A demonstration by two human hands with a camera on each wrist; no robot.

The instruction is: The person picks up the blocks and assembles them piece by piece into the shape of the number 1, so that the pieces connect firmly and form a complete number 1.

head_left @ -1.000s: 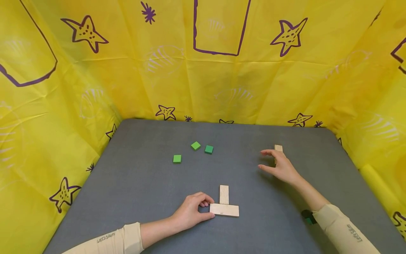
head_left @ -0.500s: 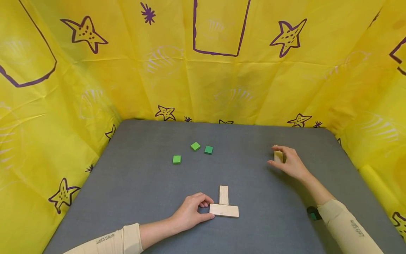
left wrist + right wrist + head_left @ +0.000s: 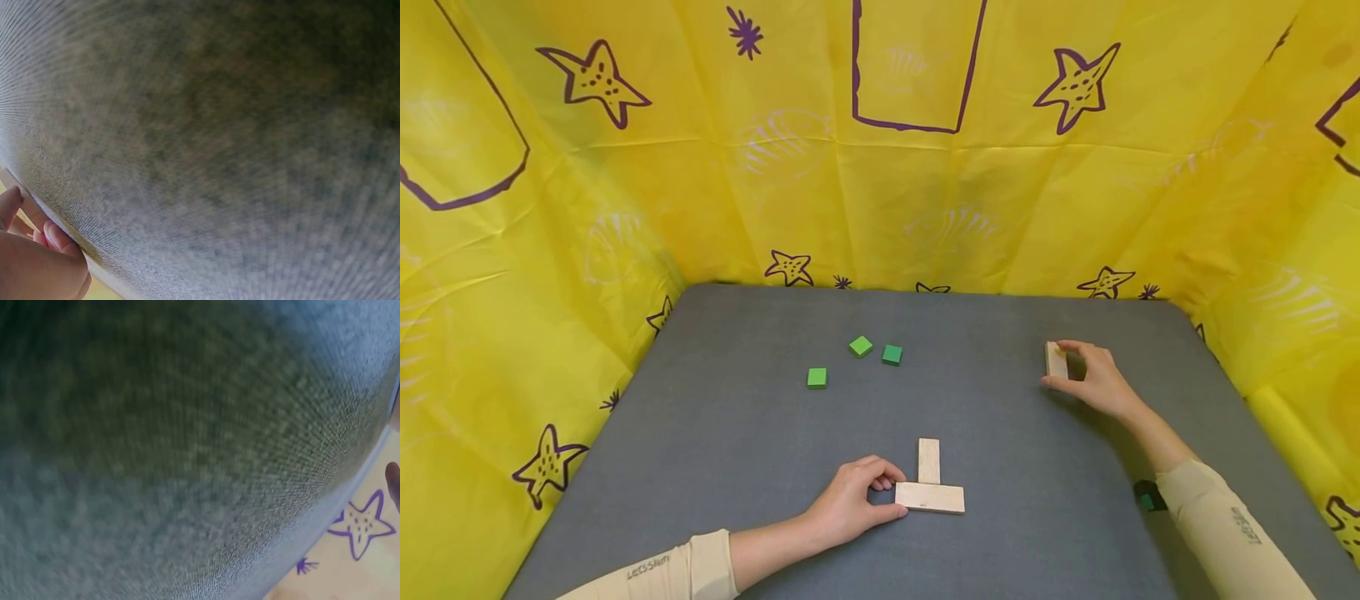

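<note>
Right hand (image 3: 1097,382) pinches a small pale wood block (image 3: 1056,360), tipped on edge, far right of the grey felt-like desk (image 3: 722,433). Left hand (image 3: 850,503), fingers curled, pinches the end of a flat wood plank (image 3: 929,497) forming a T with a second plank (image 3: 928,461). Three green square tiles (image 3: 861,347) lie mid-desk; open felt between them and both hands.

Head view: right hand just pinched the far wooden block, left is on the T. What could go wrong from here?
1. The right hand pinches the wooden block by its end only; the grip looks shallow, so it may twist or drop.
2. The left hand touches just one end of the crosswise plank; a bump could skew it against the upright plank.
</note>
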